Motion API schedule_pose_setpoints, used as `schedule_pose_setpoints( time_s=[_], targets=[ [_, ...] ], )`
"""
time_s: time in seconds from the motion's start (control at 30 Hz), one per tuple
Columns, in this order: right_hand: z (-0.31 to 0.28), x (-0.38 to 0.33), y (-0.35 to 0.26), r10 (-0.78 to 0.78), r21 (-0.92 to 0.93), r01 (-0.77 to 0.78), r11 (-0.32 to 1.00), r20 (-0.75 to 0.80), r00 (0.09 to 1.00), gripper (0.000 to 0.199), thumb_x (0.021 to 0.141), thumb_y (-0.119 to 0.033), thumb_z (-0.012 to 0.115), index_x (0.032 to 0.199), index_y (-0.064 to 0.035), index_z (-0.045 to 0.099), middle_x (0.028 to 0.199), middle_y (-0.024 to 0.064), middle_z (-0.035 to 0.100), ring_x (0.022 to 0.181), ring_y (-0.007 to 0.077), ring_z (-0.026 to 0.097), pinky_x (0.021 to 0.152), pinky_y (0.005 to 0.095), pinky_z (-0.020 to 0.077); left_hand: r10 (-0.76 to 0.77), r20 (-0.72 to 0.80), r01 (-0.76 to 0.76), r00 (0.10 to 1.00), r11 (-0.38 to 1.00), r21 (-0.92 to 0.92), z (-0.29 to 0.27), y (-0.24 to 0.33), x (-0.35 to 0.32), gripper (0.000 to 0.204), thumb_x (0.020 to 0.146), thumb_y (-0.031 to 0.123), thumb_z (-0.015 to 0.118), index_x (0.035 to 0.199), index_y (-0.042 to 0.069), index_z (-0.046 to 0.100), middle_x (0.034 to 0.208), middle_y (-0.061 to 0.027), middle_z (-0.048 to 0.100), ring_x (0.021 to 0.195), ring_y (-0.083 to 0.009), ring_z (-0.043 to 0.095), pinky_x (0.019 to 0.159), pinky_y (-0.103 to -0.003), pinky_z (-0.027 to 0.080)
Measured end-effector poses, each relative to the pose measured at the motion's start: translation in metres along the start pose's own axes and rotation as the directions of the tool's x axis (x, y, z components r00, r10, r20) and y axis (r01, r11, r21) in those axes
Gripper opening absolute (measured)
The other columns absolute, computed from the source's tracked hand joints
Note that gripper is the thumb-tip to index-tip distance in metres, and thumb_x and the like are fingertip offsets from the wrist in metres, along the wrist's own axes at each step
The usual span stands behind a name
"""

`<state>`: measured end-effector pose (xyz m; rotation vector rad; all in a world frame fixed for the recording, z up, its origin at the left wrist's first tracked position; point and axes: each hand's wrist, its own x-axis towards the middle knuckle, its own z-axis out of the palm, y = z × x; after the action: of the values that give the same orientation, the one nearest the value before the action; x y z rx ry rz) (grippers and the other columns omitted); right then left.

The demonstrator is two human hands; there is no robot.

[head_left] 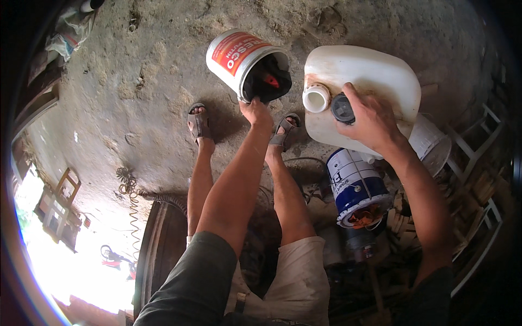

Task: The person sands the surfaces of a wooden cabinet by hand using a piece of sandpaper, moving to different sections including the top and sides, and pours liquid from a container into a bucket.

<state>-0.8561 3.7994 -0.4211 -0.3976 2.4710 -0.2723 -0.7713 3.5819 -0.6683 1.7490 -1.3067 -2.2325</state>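
A white plastic bucket [223, 61] with a red and orange label is in front of me, its opening toward me. Inside it lies dark material [258, 81] with a small red thing [271, 80]. My left hand [255, 112] grips the bucket's near rim, the fingers partly hidden. To the right is a large, stained white jerrycan [361, 62] with its round mouth [316, 99] uncapped. My right hand [375, 120] holds a black screw cap [342, 108] beside that mouth, over the can's side, thumb and fingers around it.
Rough, dirty floor [147, 81] surrounds my sandalled feet. Nearer me on the right are a blue and white bucket [353, 179] holding orange scraps, a second white bucket [432, 144] and wood offcuts [402, 223]. A coiled hose [130, 187] lies left, beside a bright opening.
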Motion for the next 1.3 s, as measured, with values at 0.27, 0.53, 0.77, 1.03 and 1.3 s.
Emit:
schedule_pose_setpoints(
  time_s=[0.27, 0.53, 0.77, 1.03, 1.3],
  targets=[
    [0.009, 0.027, -0.046, -0.022, 0.027, 0.021, 0.999, 0.064, 0.998, 0.063, 0.079, -0.028, 0.073, 0.130, 0.0020, 0.051, 0.082, 0.0201, 0.071, 0.078, 0.0356, 0.071, 0.073, 0.0452, 0.0552, 0.007, -0.097, -0.005, 0.995, 1.000, 0.016, -0.015, 0.015, 0.002, 0.049, 0.085, -0.009, 0.049, 0.130, 0.010, 0.054, 0.118, -0.0083, 0.063, 0.102, -0.0226, 0.065, 0.082, -0.040, 0.061],
    [0.013, 0.052, -0.088, -0.002, 0.065, -0.009, 0.998, 0.174, 0.985, 0.063, 0.080, -0.027, 0.070, 0.132, 0.0028, 0.050, 0.090, 0.0233, 0.071, 0.083, 0.0377, 0.071, 0.079, 0.0464, 0.0551, 0.005, -0.120, -0.006, 0.993, 1.000, 0.000, -0.028, 0.030, 0.015, 0.049, 0.083, -0.009, 0.047, 0.127, 0.009, 0.056, 0.114, -0.0070, 0.064, 0.099, -0.0202, 0.065, 0.080, -0.037, 0.059],
    [0.031, 0.076, -0.114, -0.034, 0.089, 0.014, 0.996, 0.232, 0.972, 0.064, 0.079, -0.024, 0.069, 0.133, 0.0026, 0.048, 0.089, 0.0237, 0.071, 0.085, 0.0376, 0.071, 0.079, 0.0471, 0.0554, 0.096, -0.146, -0.082, 0.985, 0.992, 0.098, -0.056, 0.020, 0.037, 0.054, 0.079, -0.012, 0.047, 0.128, 0.006, 0.059, 0.107, -0.0036, 0.066, 0.090, -0.0134, 0.059, 0.082, -0.026, 0.047],
    [0.045, 0.094, -0.129, -0.003, 0.079, -0.023, 0.997, 0.310, 0.951, 0.064, 0.080, -0.024, 0.069, 0.133, 0.0030, 0.047, 0.097, 0.0229, 0.071, 0.094, 0.0383, 0.070, 0.084, 0.0464, 0.0555, 0.084, -0.113, -0.066, 0.990, 0.985, 0.157, -0.063, 0.022, 0.038, 0.059, 0.078, -0.012, 0.045, 0.133, 0.005, 0.056, 0.107, -0.0045, 0.066, 0.090, -0.0139, 0.059, 0.082, -0.027, 0.047],
    [0.058, 0.106, -0.145, -0.021, 0.082, -0.002, 0.997, 0.287, 0.958, 0.067, 0.079, -0.025, 0.075, 0.133, 0.0028, 0.047, 0.100, 0.0236, 0.071, 0.096, 0.0375, 0.070, 0.085, 0.0456, 0.0554, 0.143, -0.090, -0.125, 0.986, 0.976, 0.180, -0.078, 0.026, 0.054, 0.064, 0.076, -0.012, 0.042, 0.136, 0.007, 0.055, 0.109, -0.0054, 0.067, 0.093, -0.0153, 0.060, 0.084, -0.027, 0.047]
  ],
)
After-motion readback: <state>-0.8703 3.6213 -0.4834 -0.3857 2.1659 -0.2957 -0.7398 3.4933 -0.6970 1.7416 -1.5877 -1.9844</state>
